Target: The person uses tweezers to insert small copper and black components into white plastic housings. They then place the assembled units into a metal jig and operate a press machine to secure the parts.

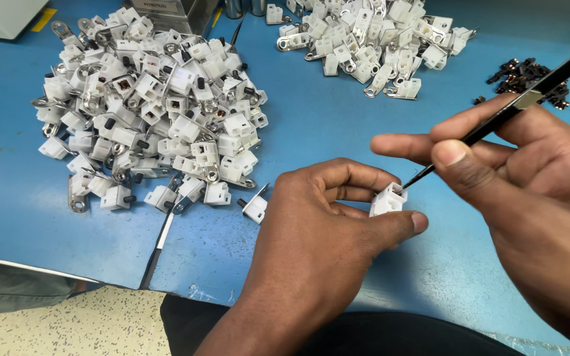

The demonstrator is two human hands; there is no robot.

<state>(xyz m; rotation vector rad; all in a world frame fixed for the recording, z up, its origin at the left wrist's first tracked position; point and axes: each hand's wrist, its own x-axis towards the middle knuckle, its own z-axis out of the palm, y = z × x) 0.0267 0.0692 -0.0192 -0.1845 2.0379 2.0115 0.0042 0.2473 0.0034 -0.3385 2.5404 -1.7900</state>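
Observation:
My left hand point(324, 224) pinches a small white plastic switch housing point(388, 200) between thumb and fingers, just above the blue mat point(324, 125). My right hand point(522, 178) grips black tweezers point(496, 122) like a pen. The tweezer tip touches the top of the housing. A single white switch part point(255, 207) with a black plunger lies on the mat just left of my left hand.
A big heap of white switch parts with metal brackets point(153, 105) covers the left of the mat. A second heap point(371, 39) lies at the back centre. Small dark metal pieces point(529, 76) sit at the back right. The mat's front edge runs along the bottom.

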